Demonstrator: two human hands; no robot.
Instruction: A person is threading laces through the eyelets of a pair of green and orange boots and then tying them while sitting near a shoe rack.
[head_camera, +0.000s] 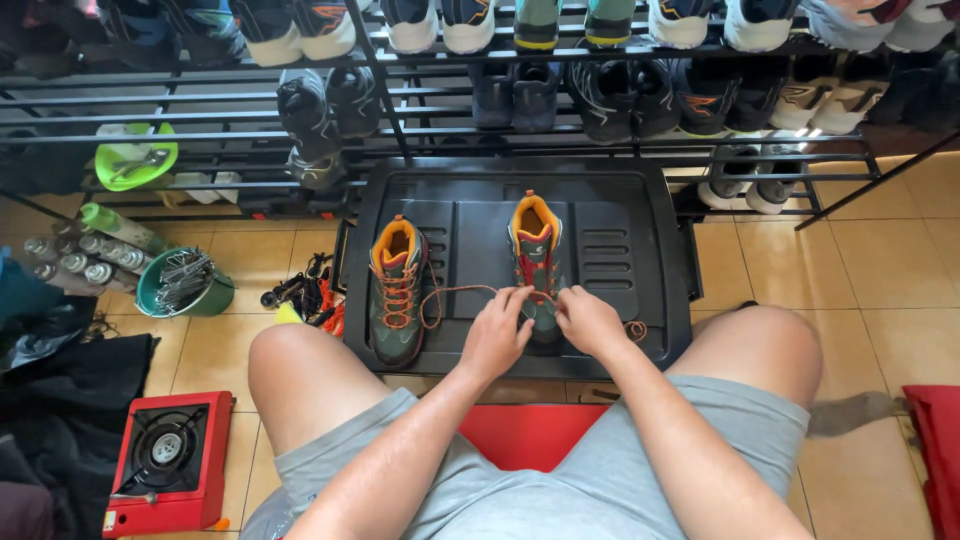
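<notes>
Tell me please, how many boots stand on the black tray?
2. One boot stands on the left part of the black tray, untouched. The other boot stands mid-tray, where the left hand and right hand hold its laces. None seems hidden.

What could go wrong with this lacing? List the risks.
1. The orange lace runs loose from the left boot across the black tray to the left hand; it might snag or tangle.
2. Both hands, the right hand included, crowd the toe of the right boot, so the boot might slide on the tray when the lace is pulled.
</notes>
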